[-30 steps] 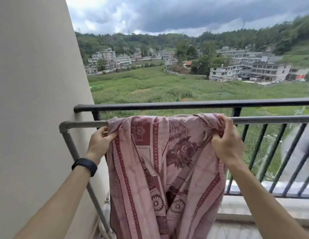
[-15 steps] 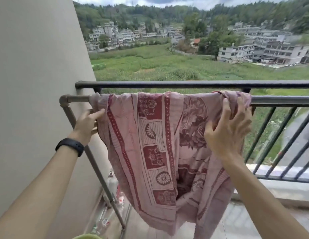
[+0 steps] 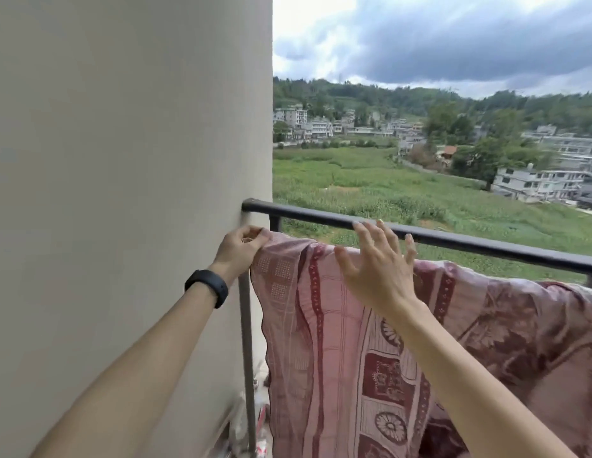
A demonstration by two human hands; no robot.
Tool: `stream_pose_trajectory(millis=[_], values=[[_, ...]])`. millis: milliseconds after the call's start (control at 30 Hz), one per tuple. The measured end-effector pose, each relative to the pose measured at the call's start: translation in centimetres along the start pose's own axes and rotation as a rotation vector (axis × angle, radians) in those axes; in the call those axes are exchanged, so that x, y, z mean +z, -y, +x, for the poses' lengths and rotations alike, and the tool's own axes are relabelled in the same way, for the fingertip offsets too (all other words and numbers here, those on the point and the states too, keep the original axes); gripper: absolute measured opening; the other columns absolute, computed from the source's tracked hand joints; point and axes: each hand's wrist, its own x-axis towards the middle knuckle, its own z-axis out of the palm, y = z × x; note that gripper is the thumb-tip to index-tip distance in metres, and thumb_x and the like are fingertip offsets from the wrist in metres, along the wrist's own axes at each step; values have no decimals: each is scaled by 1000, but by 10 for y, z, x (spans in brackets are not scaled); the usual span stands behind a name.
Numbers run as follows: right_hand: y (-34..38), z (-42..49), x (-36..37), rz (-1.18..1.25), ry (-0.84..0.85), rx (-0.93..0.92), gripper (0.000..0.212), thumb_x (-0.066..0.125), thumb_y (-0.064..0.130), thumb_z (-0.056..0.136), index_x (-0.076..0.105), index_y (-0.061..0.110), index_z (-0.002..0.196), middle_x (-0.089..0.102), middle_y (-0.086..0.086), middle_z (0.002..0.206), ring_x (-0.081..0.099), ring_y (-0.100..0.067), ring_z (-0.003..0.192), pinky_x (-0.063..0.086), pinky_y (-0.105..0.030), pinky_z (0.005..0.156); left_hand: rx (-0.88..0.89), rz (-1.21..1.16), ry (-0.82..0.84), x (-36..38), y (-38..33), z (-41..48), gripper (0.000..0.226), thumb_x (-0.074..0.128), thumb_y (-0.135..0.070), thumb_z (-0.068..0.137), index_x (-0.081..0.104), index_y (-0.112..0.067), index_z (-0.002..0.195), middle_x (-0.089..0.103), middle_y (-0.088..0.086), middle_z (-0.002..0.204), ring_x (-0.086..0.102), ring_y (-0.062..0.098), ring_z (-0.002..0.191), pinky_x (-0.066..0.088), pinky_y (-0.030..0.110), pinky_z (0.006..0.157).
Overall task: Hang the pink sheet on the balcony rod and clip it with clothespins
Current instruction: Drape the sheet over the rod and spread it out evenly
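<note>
Pink sheet (image 3: 354,342) hangs over the rod in the middle and lower right of the frame, and the rod is hidden under the cloth; the left hand (image 3: 241,247), just left of the middle, pinches the sheet's top corner with curled fingers (image 3: 255,234), close to the wall (image 3: 122,160); the right hand (image 3: 375,266), in the middle, is spread flat with straight fingers by the sheet's top edge and holds nothing, and I cannot tell if it touches the cloth; a black band (image 3: 207,287) sits on the left wrist; a grey pole (image 3: 245,342) goes down below the left hand; a black rail (image 3: 469,241) runs behind the sheet; far off is a green field (image 3: 370,190); I think the step now is pulling the sheet flat along the rod; no clothespins show, so the next move likely calls for smoothing the bunched right part, then fetching pins and clipping the top edge.
</note>
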Motion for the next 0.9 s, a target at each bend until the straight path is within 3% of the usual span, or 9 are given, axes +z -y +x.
stream_pose_trajectory(millis=[100,200,300,367,467,567,667,767,900], values=[[28,29,23,-80,218,-74,48,24,57,102,55,27,122,69,1,116,65,-19,101,43,-47,102,30,195,-20,-34,25,9,20,61,-45,93,67,-26,91,70,-3,88,65,16,83,50,31,75],[45,42,43,-64,86,-147,39,31,47,105,57,20,93,64,5,84,60,-16,66,52,-36,76,100,347,-72,-55,39,22,19,59,-38,95,67,-21,95,69,-4,86,64,15,80,46,27,70],[49,49,52,66,-215,-141,35,37,40,105,66,21,101,70,3,91,65,-23,76,43,-33,74,126,72,-327,-68,30,41,16,57,-33,97,65,-20,98,66,-8,88,62,14,83,48,30,74],[44,40,57,75,-255,-126,36,39,46,102,67,26,112,72,5,106,65,-23,94,43,-40,87,91,-49,-396,-73,34,50,15,54,-31,98,61,-19,96,63,-9,87,60,12,81,47,29,71],[25,15,77,-218,-139,-131,54,44,57,94,48,30,141,58,-1,135,52,-26,121,30,-48,109,-95,107,-112,-70,78,53,22,52,-33,97,62,-15,88,65,-3,84,60,18,82,44,32,72],[20,8,83,-234,-105,-94,78,54,62,85,34,27,151,41,-9,151,38,-30,137,15,-53,117,-222,-13,101,-70,104,54,28,50,-38,93,64,-17,82,65,3,83,61,24,80,45,35,74],[27,19,75,-284,-145,15,69,47,67,88,45,25,142,47,-5,146,39,-27,138,7,-54,115,-208,-200,86,-70,86,70,19,52,-29,97,61,-15,88,66,3,84,64,21,75,52,32,71],[23,29,71,-371,7,94,63,28,76,90,59,26,113,66,-4,119,57,-29,116,20,-56,112,-126,-278,-68,-75,70,84,17,56,-27,93,61,-20,78,59,-1,78,56,19,72,45,32,67],[15,25,81,-252,-115,86,53,41,70,92,64,26,111,68,-4,112,57,-29,110,24,-49,109,-74,-485,-78,-77,80,75,17,60,-31,91,63,-27,75,60,-5,81,56,16,77,45,32,67]])
